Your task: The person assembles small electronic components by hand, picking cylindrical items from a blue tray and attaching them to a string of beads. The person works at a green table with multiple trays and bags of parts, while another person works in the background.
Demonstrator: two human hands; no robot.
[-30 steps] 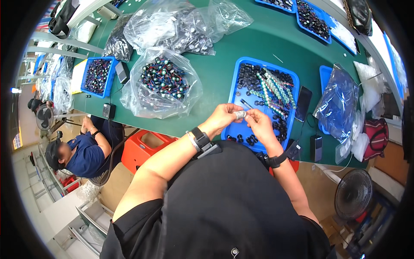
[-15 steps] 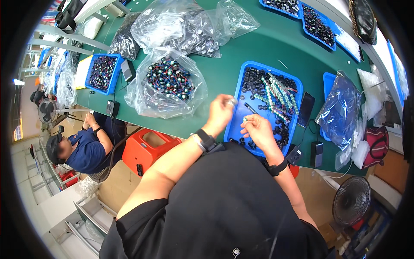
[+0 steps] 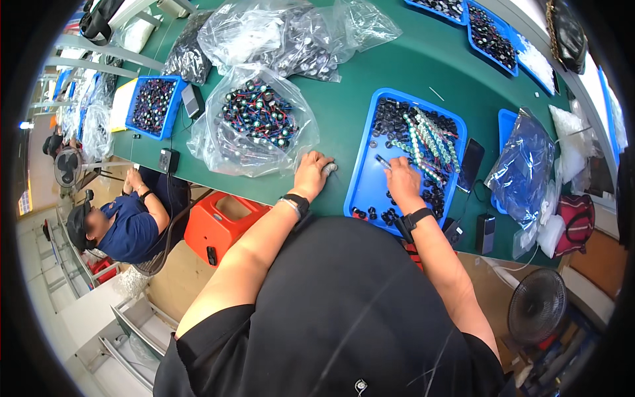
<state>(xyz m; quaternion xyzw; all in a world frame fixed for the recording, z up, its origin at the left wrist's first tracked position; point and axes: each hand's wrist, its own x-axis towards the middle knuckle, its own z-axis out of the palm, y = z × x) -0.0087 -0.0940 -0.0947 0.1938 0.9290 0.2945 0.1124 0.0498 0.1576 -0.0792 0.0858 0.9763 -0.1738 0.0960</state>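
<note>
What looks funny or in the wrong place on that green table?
A thin white stick lies by itself on the green table, beyond the big blue tray, so it looks like a stray. A crumpled plastic bag also sprawls messily over a smaller blue tray. I can't see anything clearly broken.

Bright light flooded the counter! Glare flashed off plastic bags, while edges curved into a black rim.

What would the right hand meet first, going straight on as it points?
The right hand would likely meet the short dark strip just ahead; depth is unclear, they may already touch.
</note>
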